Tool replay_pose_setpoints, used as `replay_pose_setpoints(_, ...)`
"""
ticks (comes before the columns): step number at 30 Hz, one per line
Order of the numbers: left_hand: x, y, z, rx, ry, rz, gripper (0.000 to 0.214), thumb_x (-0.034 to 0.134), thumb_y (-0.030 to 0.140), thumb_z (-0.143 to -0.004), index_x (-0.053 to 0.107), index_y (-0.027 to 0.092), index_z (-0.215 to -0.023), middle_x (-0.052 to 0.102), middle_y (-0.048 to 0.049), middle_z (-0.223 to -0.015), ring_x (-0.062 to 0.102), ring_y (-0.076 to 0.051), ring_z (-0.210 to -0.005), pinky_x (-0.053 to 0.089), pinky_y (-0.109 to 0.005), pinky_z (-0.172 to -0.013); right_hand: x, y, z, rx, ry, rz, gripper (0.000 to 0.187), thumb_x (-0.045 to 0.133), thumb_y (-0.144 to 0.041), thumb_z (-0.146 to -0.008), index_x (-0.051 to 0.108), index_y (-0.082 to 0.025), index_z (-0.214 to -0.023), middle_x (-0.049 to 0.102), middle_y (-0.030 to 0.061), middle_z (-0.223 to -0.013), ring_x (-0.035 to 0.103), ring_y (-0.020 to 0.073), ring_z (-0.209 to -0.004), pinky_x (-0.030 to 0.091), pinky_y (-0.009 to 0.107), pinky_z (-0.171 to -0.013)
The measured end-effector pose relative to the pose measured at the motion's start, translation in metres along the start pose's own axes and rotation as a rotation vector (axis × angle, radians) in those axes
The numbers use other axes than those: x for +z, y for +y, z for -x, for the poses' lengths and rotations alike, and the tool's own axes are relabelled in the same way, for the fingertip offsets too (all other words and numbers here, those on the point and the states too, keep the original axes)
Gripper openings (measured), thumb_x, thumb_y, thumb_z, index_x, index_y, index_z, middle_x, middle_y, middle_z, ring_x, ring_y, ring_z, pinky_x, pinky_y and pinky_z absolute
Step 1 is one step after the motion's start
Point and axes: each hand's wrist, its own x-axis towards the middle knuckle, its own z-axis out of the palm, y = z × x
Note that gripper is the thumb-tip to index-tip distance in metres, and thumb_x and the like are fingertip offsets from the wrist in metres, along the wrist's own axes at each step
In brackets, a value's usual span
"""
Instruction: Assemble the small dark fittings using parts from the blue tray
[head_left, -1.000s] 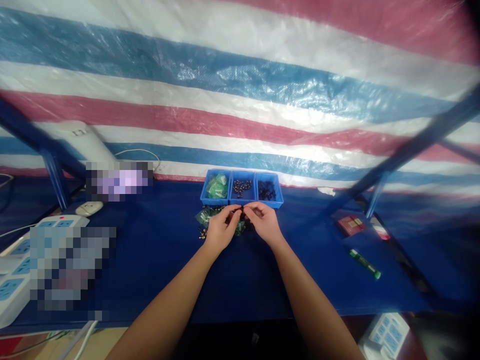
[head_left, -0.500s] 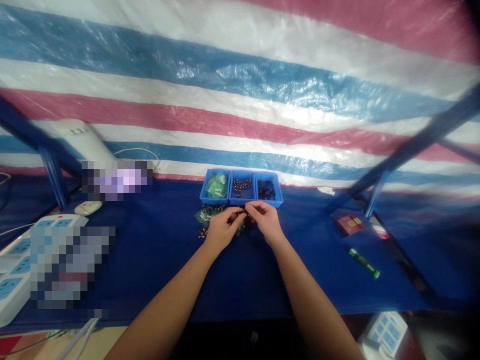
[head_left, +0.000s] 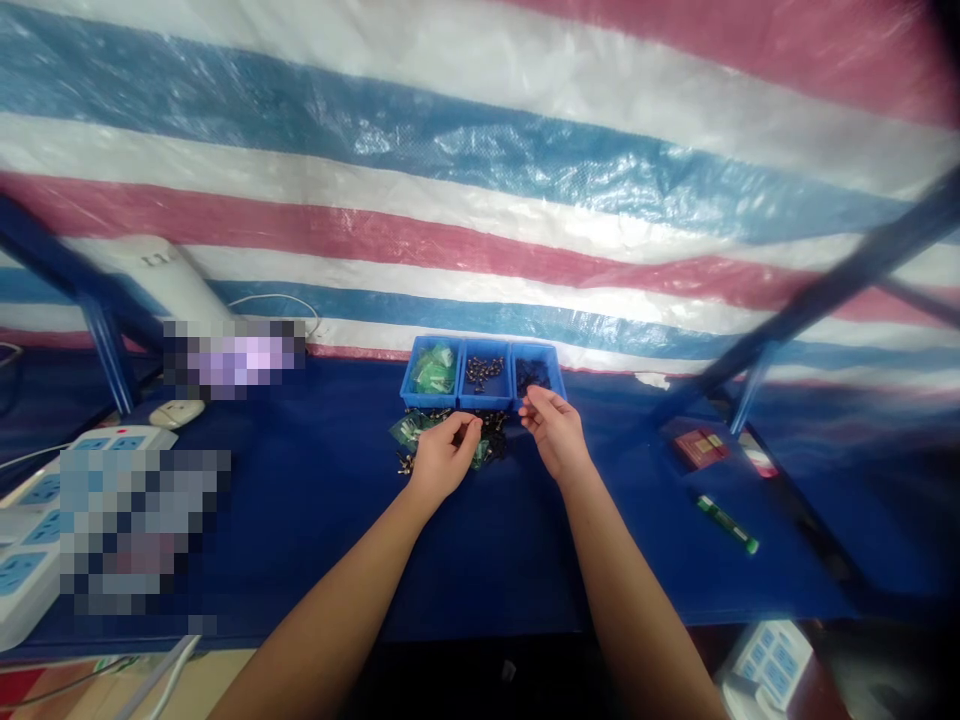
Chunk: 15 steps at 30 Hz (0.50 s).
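Observation:
My left hand (head_left: 442, 458) hovers over a pile of small black and brass-coloured parts (head_left: 493, 432), its thumb and fingertips pressed together. Whatever is in that pinch is too small to make out. My right hand (head_left: 556, 436) is at the front edge of the right blue bin (head_left: 541, 404), which has small black pieces (head_left: 531, 374) in it. Its thumb and forefinger are also closed, and what they hold is unclear. The middle bin (head_left: 486, 402) contains small dark metallic parts (head_left: 484, 372). Green plastic packets (head_left: 433, 370) fill the left bin (head_left: 427, 402).
To the left lie a white power strip (head_left: 45, 520) and a computer mouse (head_left: 177, 412). At the right are a dark red box (head_left: 701, 448) and a green tube (head_left: 727, 524). Blue frame bars slant up on both sides, before a striped plastic sheet (head_left: 480, 240).
My right hand has moved away from my left, rightwards and slightly up to the right bin. The two hands were together before. My left hand has stayed nearly in place.

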Motion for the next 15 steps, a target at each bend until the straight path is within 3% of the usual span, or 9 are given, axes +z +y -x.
replay_pose_setpoints(2,0.0,0.0,0.0,0.003,0.002,0.001,0.024,0.048,0.036,-0.092,0.064,0.019,-0.085,0.059,0.0019,-0.066,0.052,-0.011,-0.056,0.038,-0.022,-0.057,0.0,-0.002,0.0,-0.046,-0.022,0.017,0.045,0.078,-0.035,-0.07,0.065,-0.022,-0.111,0.072,0.0054,-0.098,0.068,0.0146,-0.074,0.052,0.024,-0.061)
replay_pose_setpoints(4,0.0,-0.001,0.0,0.005,0.006,0.001,0.025,0.049,0.037,-0.092,0.064,0.019,-0.085,0.059,0.0019,-0.065,0.052,-0.011,-0.056,0.039,-0.022,-0.057,0.0,-0.001,0.0,-0.081,-0.022,0.129,0.05,0.075,-0.037,-0.073,0.061,-0.023,-0.119,0.072,0.0063,-0.102,0.069,0.0161,-0.073,0.051,0.025,-0.057)
replay_pose_setpoints(7,0.0,-0.001,0.0,0.006,0.002,-0.001,0.025,0.049,0.037,-0.093,0.064,0.019,-0.086,0.058,0.002,-0.065,0.052,-0.011,-0.056,0.038,-0.022,-0.057,-0.003,0.003,-0.001,-0.154,0.004,0.458,0.031,0.067,-0.039,-0.078,0.068,-0.019,-0.102,0.073,0.0047,-0.084,0.065,0.0151,-0.061,0.048,0.026,-0.054)
replay_pose_setpoints(11,-0.001,-0.001,0.0,0.012,-0.005,-0.016,0.024,0.049,0.037,-0.093,0.064,0.019,-0.086,0.06,0.0019,-0.065,0.053,-0.011,-0.056,0.038,-0.022,-0.057,-0.008,0.007,0.001,-0.25,-0.077,0.976,0.018,0.06,-0.035,-0.081,0.071,-0.023,-0.088,0.07,0.0014,-0.074,0.065,0.0171,-0.068,0.049,0.029,-0.066)
replay_pose_setpoints(15,-0.001,-0.002,-0.001,0.013,-0.007,-0.012,0.025,0.048,0.038,-0.093,0.065,0.019,-0.088,0.061,0.0016,-0.065,0.054,-0.012,-0.056,0.039,-0.022,-0.057,-0.011,0.004,0.004,-0.143,-0.114,1.389,0.017,0.063,-0.04,-0.078,0.071,-0.025,-0.079,0.07,0.0034,-0.075,0.064,0.0202,-0.07,0.044,0.029,-0.061)
